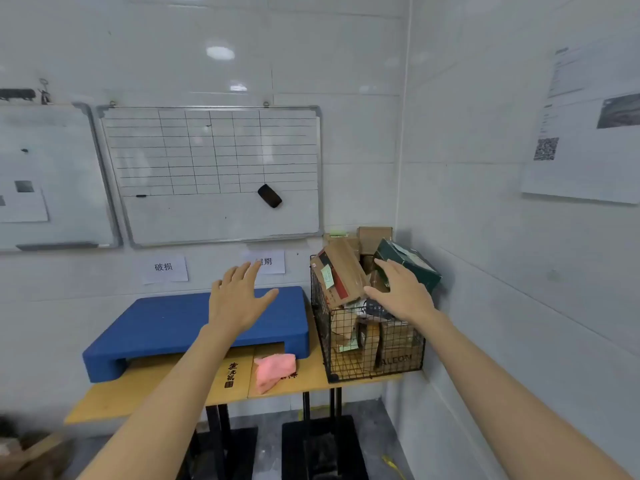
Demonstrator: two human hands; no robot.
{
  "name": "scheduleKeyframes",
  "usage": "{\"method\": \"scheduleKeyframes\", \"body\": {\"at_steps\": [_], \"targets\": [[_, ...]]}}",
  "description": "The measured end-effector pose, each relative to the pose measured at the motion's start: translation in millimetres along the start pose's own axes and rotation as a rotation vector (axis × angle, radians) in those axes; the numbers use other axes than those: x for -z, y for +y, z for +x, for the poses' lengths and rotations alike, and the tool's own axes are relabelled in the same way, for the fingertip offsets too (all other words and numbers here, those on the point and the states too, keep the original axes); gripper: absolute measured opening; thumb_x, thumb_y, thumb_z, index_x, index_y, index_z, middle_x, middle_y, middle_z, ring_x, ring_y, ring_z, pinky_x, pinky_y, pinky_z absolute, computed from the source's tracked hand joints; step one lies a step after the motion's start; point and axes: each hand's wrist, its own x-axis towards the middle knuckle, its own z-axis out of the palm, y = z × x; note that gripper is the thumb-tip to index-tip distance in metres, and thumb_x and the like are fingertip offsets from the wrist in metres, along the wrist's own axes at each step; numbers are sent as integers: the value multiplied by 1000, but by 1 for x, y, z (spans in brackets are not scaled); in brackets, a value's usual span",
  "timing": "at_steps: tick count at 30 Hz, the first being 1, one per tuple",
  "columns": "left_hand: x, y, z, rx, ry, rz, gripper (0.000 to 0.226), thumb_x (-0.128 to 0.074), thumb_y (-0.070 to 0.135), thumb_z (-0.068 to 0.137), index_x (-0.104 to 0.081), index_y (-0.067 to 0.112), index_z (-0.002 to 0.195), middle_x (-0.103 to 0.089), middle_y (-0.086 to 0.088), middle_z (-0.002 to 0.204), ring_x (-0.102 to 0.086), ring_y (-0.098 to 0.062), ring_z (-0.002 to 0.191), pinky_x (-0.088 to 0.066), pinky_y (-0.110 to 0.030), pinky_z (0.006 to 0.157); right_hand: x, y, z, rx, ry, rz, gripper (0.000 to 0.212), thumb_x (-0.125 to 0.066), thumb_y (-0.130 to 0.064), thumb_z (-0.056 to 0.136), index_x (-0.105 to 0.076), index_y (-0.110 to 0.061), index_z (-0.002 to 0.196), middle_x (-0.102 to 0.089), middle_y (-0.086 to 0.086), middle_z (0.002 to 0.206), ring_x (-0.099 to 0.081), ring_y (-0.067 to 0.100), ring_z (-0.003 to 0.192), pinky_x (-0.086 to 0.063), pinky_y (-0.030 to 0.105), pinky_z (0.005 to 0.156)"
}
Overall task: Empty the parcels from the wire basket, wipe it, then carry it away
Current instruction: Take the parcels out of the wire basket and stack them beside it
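A black wire basket (408,365) stands on the right end of a wooden table (304,379), in the room's corner. It is packed with several cardboard parcels (341,271), and a dark green box (412,261) leans at its top right. My right hand (398,292) hovers open over the basket's top, fingers spread, just in front of the green box. My left hand (239,299) is raised open above a blue plastic platform (166,323) to the left of the basket. A pink cloth (273,370) lies on the table near the front edge.
Two whiteboards (214,171) hang on the tiled back wall, with paper labels (164,268) under them. The right wall, with a poster (585,133), stands close beside the basket. Black table legs (218,431) reach to the floor, where a cardboard box (24,452) sits at the bottom left.
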Motion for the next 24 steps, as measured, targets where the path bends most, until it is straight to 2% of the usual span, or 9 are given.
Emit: {"method": "scheduleKeyframes", "body": {"at_steps": [12,24], "targets": [[-53,27,38,-78,1,-49,72,-44,60,95,-26,24,155,-29,0,160,-24,-24,147,-25,-45,115,-12,40,28,-24,53,-37,69,-54,-53,94,-25,-33,154,-22,-2,163,-21,22,149,-29,53,117],[-131,68,95,-73,-23,-55,74,-45,61,94,-23,25,156,-26,1,161,-21,-23,148,-21,-45,119,-39,105,115,47,2,-6,70,-56,-52,94,-25,-33,154,-22,-2,163,-21,21,149,-30,55,116]]}}
